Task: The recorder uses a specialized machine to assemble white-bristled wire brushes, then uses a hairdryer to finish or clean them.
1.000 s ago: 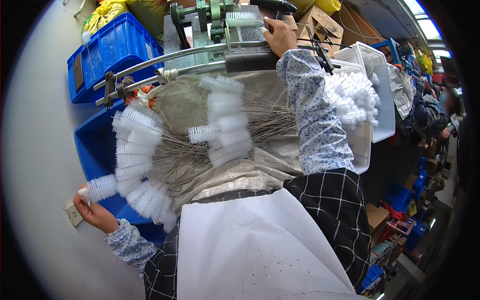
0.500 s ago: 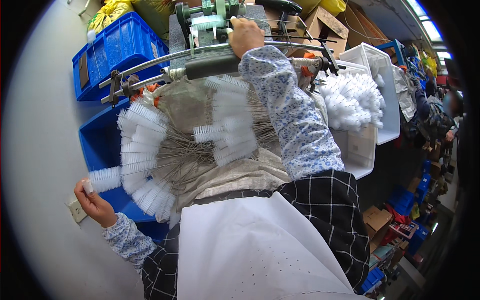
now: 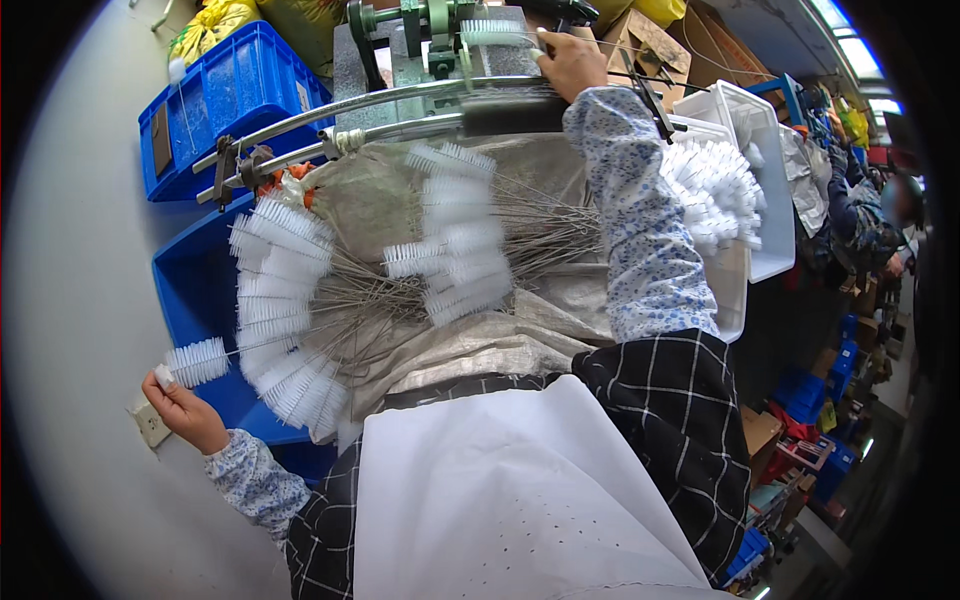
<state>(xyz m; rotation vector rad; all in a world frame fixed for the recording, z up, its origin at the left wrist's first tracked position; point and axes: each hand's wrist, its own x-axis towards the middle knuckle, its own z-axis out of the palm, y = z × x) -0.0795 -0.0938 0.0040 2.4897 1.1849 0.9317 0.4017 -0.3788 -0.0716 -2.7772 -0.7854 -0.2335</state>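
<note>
Head view: left hand (image 3: pixel 182 408) low at near left, fingers pinched together on the tip of a white bottle brush (image 3: pixel 197 362) with a wire stem running right into the brush pile (image 3: pixel 285 320). Pile fans out over a grey sack (image 3: pixel 470 345) on the lap, bristle heads left, wire stems crossing in the middle. Right hand (image 3: pixel 570 62) far at centre top, resting on the green machine (image 3: pixel 430 30), beside a brush (image 3: pixel 495 32) mounted there; can't tell whether its fingers are closed. Blue crates (image 3: pixel 215 95) left of the pile, white bin (image 3: pixel 765 170) of finished brushes to the right.
</note>
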